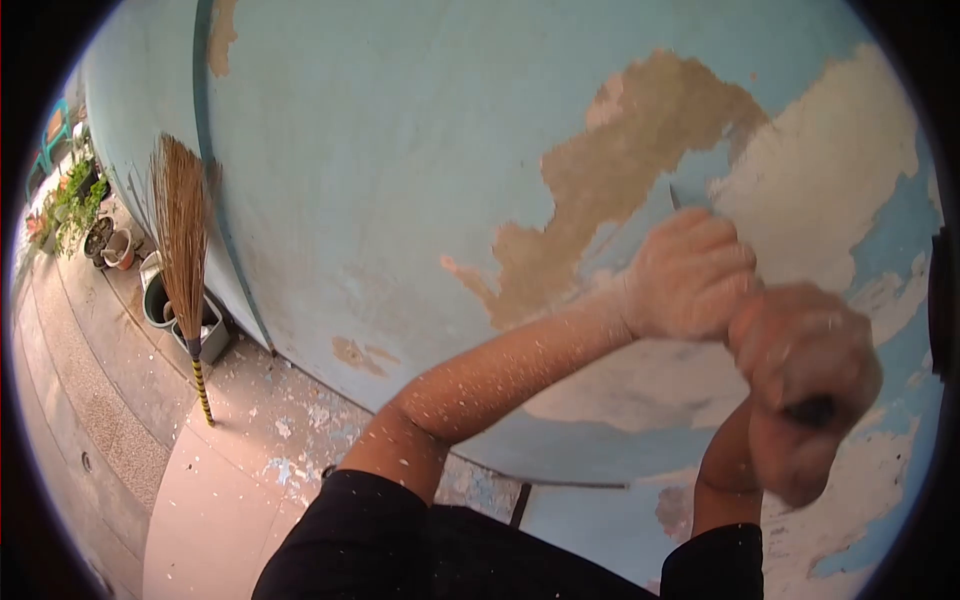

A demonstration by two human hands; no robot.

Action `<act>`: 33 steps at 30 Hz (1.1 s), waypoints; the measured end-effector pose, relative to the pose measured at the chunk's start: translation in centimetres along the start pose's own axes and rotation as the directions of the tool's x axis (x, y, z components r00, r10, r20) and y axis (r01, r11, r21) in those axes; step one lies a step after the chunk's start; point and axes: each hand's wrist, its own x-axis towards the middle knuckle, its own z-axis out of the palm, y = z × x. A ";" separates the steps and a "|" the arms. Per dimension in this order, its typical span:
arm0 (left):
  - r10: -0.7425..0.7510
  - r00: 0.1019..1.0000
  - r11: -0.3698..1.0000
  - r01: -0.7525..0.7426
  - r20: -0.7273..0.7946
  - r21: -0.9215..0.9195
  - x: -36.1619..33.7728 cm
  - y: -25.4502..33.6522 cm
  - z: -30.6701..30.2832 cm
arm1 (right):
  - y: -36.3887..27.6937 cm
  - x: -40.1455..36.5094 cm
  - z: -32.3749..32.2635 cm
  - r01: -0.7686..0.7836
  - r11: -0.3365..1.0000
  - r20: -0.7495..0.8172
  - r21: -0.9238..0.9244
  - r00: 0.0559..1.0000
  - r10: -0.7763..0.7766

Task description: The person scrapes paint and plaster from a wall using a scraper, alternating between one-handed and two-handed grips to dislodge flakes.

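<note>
Both my hands are closed in front of a wall [400, 150] with flaking light-blue paint. My left hand [695, 275] is a fist near a bare patch [620, 160], its forearm dusted with paint flecks. From its far side sticks a thin metal blade tip, seemingly of a scraper [674, 197]. My right hand [805, 370], blurred, is wrapped round a dark handle end, right beside the left. Most of the tool is hidden by my fingers, so its full shape cannot be seen.
A stick broom [180, 230] leans upside down against the wall, its striped handle on the floor. Behind it stand a grey-green container [215, 335] and potted plants [80, 205]. Paint chips [300, 440] litter the floor along the wall's base.
</note>
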 end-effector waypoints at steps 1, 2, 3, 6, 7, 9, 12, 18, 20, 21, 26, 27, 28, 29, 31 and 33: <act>-0.014 0.993 1.000 0.012 0.114 0.021 0.8 0.2 -0.7 | 0.0 -0.7 0.2 -0.069 0.998 -0.136 -0.006 0.988 0.067; -0.015 0.993 1.000 0.014 0.114 0.015 2.1 -0.3 0.4 | 0.0 -0.9 -0.1 -0.125 0.992 -0.265 -0.008 0.957 0.118; -0.107 0.986 0.994 0.106 0.131 0.017 3.4 -0.7 2.3 | 0.1 0.2 -2.4 -0.215 0.952 -0.370 0.217 0.884 0.285; -0.177 0.976 0.984 0.180 0.127 -0.010 6.7 0.0 4.7 | -0.2 2.3 -7.6 -0.183 0.908 -0.341 0.377 0.884 0.320; -0.186 0.974 0.981 0.192 0.126 -0.034 7.8 -0.1 5.2 | -0.1 3.0 -8.6 -0.112 0.931 -0.241 0.346 0.949 0.204; -0.202 0.968 0.979 0.205 0.146 -0.004 9.6 -0.5 6.1 | -0.6 4.5 -10.8 -0.170 0.917 -0.257 0.362 0.927 0.273; -0.254 0.954 0.967 0.255 0.161 0.017 10.7 -2.2 7.5 | -0.3 4.3 -11.9 -0.189 0.906 -0.253 0.380 0.921 0.298; -0.072 0.984 0.997 0.074 0.165 -0.001 8.0 -1.7 7.4 | 1.0 1.9 -12.2 -0.160 0.888 -0.225 0.431 0.934 0.277; -0.259 0.921 0.965 0.230 0.292 0.129 8.6 -2.1 8.5 | 2.5 2.3 -13.5 -0.219 0.900 -0.378 0.376 0.851 0.365; -0.303 0.917 0.950 0.270 0.260 0.156 8.7 -2.4 8.6 | 3.2 2.8 -13.7 -0.240 0.926 -0.443 0.290 0.824 0.352; -0.313 0.937 0.942 0.285 0.153 0.177 2.9 -1.4 5.6 | 5.3 0.1 -7.5 -0.249 0.841 -0.431 0.480 0.768 0.474; -0.304 0.934 0.949 0.281 0.188 0.140 1.7 -1.0 4.4 | 4.9 -0.8 -6.2 -0.254 0.836 -0.383 0.487 0.798 0.466; -0.295 0.930 0.955 0.278 0.217 0.106 1.5 -0.7 3.5 | 4.4 -1.2 -5.3 -0.261 0.830 -0.327 0.493 0.828 0.455; -0.305 0.929 0.951 0.285 0.211 0.121 1.9 -1.0 3.8 | 3.1 -0.8 -5.4 -0.282 0.884 -0.344 0.372 0.843 0.413; -0.144 0.984 0.988 0.137 0.104 0.072 5.9 -1.2 5.5 | 0.7 2.9 -8.1 -0.234 0.912 -0.387 0.337 0.849 0.360; -0.184 0.981 0.983 0.182 0.069 0.025 8.7 -1.7 7.5 | 0.4 3.9 -9.1 -0.182 0.943 -0.429 0.280 0.854 0.293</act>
